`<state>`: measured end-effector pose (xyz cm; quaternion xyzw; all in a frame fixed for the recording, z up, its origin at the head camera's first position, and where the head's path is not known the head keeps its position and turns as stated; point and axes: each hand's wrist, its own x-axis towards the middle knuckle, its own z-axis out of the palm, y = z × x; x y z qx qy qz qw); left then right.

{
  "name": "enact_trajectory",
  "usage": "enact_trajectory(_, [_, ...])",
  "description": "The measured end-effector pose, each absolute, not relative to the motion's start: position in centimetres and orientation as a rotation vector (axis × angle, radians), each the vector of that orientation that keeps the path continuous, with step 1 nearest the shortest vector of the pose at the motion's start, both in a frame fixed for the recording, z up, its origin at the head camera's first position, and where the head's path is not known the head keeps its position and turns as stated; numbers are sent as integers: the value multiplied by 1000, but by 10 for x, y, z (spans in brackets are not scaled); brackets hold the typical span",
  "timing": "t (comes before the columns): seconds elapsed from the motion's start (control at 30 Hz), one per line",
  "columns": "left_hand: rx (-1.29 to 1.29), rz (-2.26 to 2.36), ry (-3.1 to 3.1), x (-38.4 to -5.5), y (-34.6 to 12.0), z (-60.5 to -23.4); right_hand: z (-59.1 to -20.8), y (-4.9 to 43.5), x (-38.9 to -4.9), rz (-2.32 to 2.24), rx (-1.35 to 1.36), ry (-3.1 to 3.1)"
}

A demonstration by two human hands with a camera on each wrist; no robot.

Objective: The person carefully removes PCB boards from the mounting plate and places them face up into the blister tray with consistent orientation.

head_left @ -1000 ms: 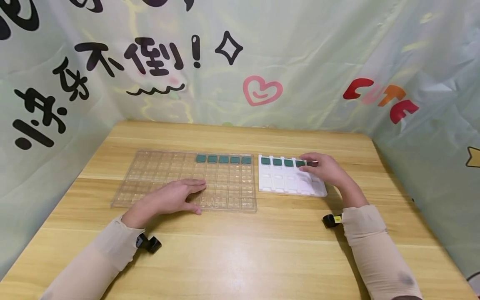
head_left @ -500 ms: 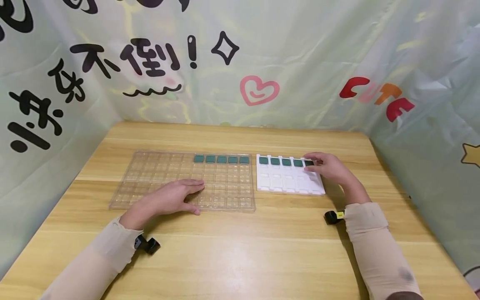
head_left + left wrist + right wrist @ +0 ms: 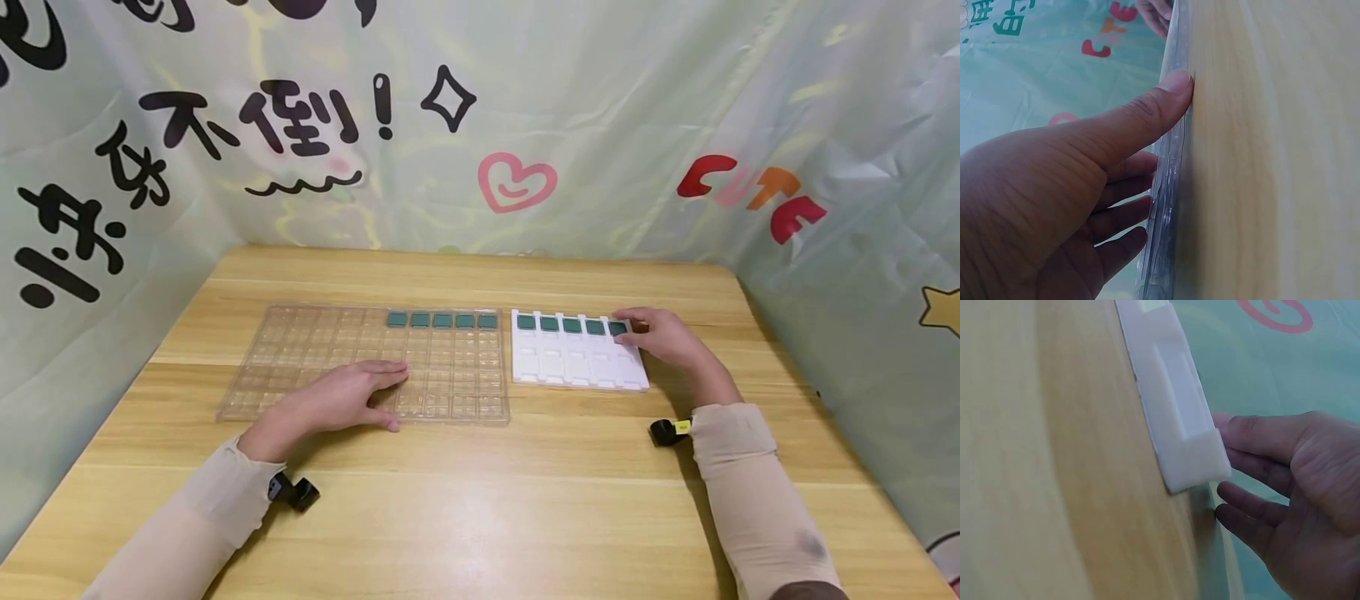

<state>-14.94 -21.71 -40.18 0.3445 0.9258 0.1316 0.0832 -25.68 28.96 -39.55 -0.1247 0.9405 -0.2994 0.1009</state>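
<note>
My left hand (image 3: 348, 396) rests on the clear plastic compartment tray (image 3: 457, 406), fingers straight over the cells. Its thumb presses the tray's near edge, as the left wrist view shows. A row of several green square chips (image 3: 442, 320) fills part of this tray's back row. To the right lies a white slotted tray (image 3: 577, 367) with more green chips (image 3: 549, 324) along its back row. There my right hand (image 3: 663, 335) pinches the rightmost green chip (image 3: 617, 328) between thumb and fingers, within its slot. The right wrist view hides that chip behind the white tray's corner.
Both trays lie side by side with a narrow gap on a wooden table (image 3: 465, 500). A printed cloth curtain (image 3: 600, 125) stands behind the table and along its sides. A small black camera (image 3: 296, 492) sticks out at each wrist.
The right hand has moved slightly right and brought the dark, tilted green chip down into the white tray's rightmost back slot. The left hand stays in place; the head view has shifted a little.
</note>
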Motion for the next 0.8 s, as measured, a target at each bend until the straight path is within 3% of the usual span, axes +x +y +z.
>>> enact_trajectory(0.8, [1041,390,2768,-149,-217,-403,-400,287,-259,-768,-348,2847])
